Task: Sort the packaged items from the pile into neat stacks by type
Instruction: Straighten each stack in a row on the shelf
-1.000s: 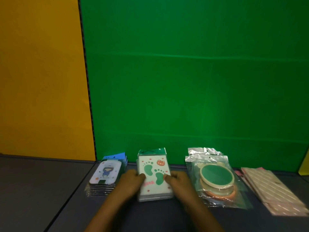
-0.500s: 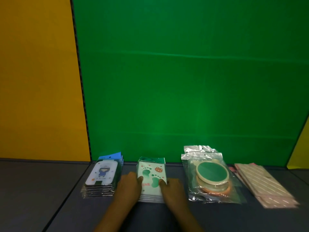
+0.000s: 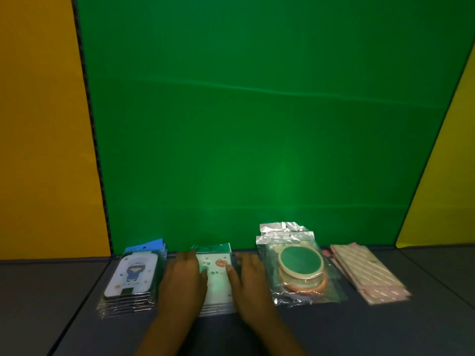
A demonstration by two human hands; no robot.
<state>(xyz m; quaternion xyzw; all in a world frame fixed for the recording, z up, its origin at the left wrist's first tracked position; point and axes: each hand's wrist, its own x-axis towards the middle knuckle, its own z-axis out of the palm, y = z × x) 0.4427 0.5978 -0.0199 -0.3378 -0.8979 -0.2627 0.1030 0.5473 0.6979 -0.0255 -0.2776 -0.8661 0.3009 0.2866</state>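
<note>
Four stacks stand in a row on the dark table (image 3: 38, 291). A stack of white packets printed with green footprints (image 3: 218, 281) lies in the middle. My left hand (image 3: 183, 281) presses its left side and my right hand (image 3: 250, 281) its right side, fingers flat and spread, thumbs on the top packet. To the left is a stack of packets showing a cartoon girl (image 3: 133, 278). To the right lie clear bags holding round mirrors (image 3: 298, 265), then a stack of pink striped packets (image 3: 365, 271).
A green backdrop (image 3: 257, 124) rises right behind the stacks, with yellow panels (image 3: 38, 124) on either side. Bare dark table lies left of the stacks and along the front edge.
Both hands have slid forward along the sides of the footprint stack and now cover more of it. The view has shifted slightly; the other stacks lie unmoved.
</note>
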